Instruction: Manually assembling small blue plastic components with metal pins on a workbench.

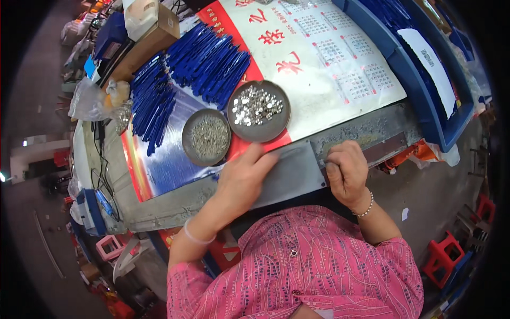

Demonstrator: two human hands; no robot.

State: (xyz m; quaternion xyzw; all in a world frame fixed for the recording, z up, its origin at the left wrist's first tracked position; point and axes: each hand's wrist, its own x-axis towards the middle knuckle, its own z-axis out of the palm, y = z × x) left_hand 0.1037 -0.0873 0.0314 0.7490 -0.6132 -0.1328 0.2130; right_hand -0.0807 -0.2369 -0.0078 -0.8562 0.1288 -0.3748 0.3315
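Observation:
My left hand (240,179) is over the left part of a smooth grey plate (297,169) at the bench's near edge, just below two round dishes. Its fingertips are smeared, and whether they pinch anything cannot be told. By the plate's right end, my right hand (348,173) is closed, thumb against curled fingers; anything inside is hidden. The larger grey dish (284,114) holds shiny silver discs (257,106). Left of it, a smaller grey dish (187,149) contains fine silvery metal bits (210,137), too small to name.
Two piles of slender blue pieces, one left (154,101) and one farther back (210,61), lie beyond the dishes. A printed calendar sheet (329,101) covers the bench. At right stands a blue bin (411,80) with more blue pieces. A cardboard box (169,24) sits back left.

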